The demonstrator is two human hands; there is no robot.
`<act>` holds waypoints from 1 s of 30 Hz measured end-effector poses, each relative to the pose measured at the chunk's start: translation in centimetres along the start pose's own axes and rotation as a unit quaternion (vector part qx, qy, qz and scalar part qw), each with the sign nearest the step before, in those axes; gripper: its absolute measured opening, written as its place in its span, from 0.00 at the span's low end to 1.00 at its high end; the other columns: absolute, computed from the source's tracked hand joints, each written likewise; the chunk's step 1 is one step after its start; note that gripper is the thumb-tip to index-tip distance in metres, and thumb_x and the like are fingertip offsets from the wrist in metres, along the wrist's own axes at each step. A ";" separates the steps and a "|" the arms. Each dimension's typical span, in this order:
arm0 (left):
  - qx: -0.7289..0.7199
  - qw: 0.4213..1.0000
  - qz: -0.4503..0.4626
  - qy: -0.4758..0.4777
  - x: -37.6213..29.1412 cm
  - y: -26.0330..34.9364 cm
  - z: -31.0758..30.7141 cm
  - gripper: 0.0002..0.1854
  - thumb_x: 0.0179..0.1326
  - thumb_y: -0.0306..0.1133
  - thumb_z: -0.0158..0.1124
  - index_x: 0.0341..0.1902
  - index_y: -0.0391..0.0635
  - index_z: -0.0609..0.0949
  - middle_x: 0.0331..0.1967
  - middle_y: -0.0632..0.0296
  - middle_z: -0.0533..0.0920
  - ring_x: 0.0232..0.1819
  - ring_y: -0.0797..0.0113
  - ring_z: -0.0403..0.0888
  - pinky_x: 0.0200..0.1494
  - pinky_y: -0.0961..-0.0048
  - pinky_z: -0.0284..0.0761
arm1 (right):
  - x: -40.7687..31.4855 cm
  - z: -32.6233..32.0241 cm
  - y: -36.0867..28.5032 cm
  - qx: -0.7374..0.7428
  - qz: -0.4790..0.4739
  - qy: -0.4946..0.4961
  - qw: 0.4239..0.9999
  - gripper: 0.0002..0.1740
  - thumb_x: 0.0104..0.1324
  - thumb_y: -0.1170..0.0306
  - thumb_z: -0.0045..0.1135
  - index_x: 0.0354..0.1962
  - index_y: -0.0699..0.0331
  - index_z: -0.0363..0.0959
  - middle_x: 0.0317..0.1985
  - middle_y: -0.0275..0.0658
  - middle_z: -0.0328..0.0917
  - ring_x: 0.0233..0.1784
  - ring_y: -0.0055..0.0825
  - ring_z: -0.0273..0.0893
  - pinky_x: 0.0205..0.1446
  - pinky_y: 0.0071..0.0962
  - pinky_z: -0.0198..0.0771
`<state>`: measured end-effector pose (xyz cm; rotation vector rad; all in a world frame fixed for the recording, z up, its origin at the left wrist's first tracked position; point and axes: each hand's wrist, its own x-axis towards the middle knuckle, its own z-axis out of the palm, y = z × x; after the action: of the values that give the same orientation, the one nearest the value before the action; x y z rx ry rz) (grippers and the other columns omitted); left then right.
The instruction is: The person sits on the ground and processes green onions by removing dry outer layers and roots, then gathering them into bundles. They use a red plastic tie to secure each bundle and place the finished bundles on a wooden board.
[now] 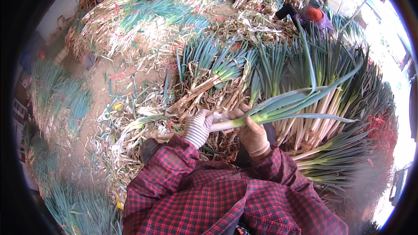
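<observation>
A large green onion stalk point(233, 124) lies across both of my gloved hands, its white end to the left and its long green leaves spreading right. My left hand point(198, 129), in a striped glove, is closed around the white lower part. My right hand point(252, 133), in a pale glove, grips it where white turns green, with a wisp of loose skin beside the fingers. Peeled onions point(313, 117) stand in a dense row to the right. Unpeeled onions point(199, 93) with soil on their stems lean just beyond my hands.
Stripped leaves and skins point(130, 137) cover the ground at left and under my hands. Tied onion bundles point(147, 23) are heaped at the back, with more bundles point(62, 94) at far left. A person point(315, 16) crouches at the upper right. Red ties point(378, 125) lie at right.
</observation>
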<state>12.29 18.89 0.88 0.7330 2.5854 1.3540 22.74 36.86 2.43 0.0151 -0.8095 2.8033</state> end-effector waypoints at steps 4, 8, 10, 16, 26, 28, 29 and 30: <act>-0.395 0.896 -0.193 0.055 1.4 -1.4 -0.5 0.13 0.77 0.37 0.54 0.50 0.40 0.79 0.34 0.63 0.84 0.35 0.71 0.81 0.42 0.70 0.80 | 0.4 -0.2 -0.5 0.064 -0.034 -0.019 0.997 0.21 0.66 0.67 0.64 0.54 0.63 0.74 0.46 0.37 0.82 0.56 0.39 0.77 0.73 0.45 0.62; -0.654 0.735 -0.167 -0.062 0.3 -4.4 -3.9 0.18 0.68 0.46 0.65 0.50 0.45 0.79 0.19 0.75 0.74 0.17 0.77 0.70 0.23 0.77 0.73 | 1.8 -1.8 -3.2 0.087 -0.088 0.061 0.990 0.20 0.67 0.60 0.65 0.51 0.61 0.76 0.24 0.27 0.76 0.27 0.25 0.73 0.48 0.32 0.74; -0.514 0.846 -0.139 0.006 -1.6 -7.1 -6.8 0.25 0.63 0.51 0.69 0.53 0.46 0.78 0.20 0.76 0.72 0.14 0.79 0.64 0.16 0.80 0.64 | 2.5 -3.4 -5.7 0.155 -0.101 0.029 0.982 0.19 0.68 0.57 0.65 0.49 0.59 0.76 0.17 0.21 0.66 0.20 0.17 0.63 0.35 0.25 0.67; -0.226 0.912 -0.252 0.233 -6.0 -18.4 -21.0 0.31 0.66 0.41 0.68 0.66 0.37 0.71 0.60 0.49 0.77 0.57 0.58 0.78 0.58 0.64 0.78 | 2.5 -8.0 -11.6 0.124 -0.205 0.103 0.965 0.21 0.72 0.56 0.61 0.55 0.60 0.75 0.18 0.20 0.58 0.19 0.10 0.56 0.24 0.17 0.57; -0.107 0.977 0.098 -0.155 -4.5 1.1 -1.7 0.43 0.57 0.40 0.77 0.73 0.42 0.67 0.69 0.46 0.71 0.60 0.58 0.77 0.65 0.66 0.72 | 2.4 -0.1 -4.8 -0.018 -0.179 0.038 0.983 0.40 0.63 0.52 0.64 0.67 0.63 0.64 0.23 0.27 0.61 0.28 0.24 0.65 0.44 0.35 0.72; -0.193 0.953 -0.075 -0.221 -4.4 3.3 1.0 0.33 0.59 0.41 0.76 0.65 0.39 0.77 0.55 0.51 0.83 0.50 0.64 0.83 0.56 0.69 0.78 | 2.3 0.9 -4.4 0.004 -0.168 0.086 0.982 0.38 0.64 0.56 0.63 0.67 0.61 0.62 0.26 0.31 0.66 0.29 0.29 0.68 0.42 0.35 0.70; -0.257 0.944 -0.099 -0.181 -4.8 3.9 1.9 0.24 0.62 0.41 0.74 0.57 0.39 0.83 0.43 0.57 0.88 0.47 0.69 0.83 0.53 0.70 0.78 | 2.2 1.0 -4.4 0.025 -0.184 0.106 0.977 0.35 0.64 0.55 0.63 0.64 0.61 0.64 0.26 0.32 0.69 0.29 0.29 0.70 0.42 0.35 0.71; -0.279 0.937 -0.098 -0.184 -4.9 4.0 2.3 0.23 0.64 0.40 0.72 0.58 0.40 0.83 0.43 0.57 0.87 0.43 0.71 0.83 0.49 0.72 0.79 | 2.0 0.9 -4.5 0.038 -0.180 0.117 0.976 0.34 0.64 0.55 0.63 0.63 0.61 0.64 0.26 0.31 0.69 0.29 0.28 0.70 0.41 0.35 0.71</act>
<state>18.82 20.17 2.20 0.5432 1.8038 1.5916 21.67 40.52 5.65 -0.1405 -0.5777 2.4337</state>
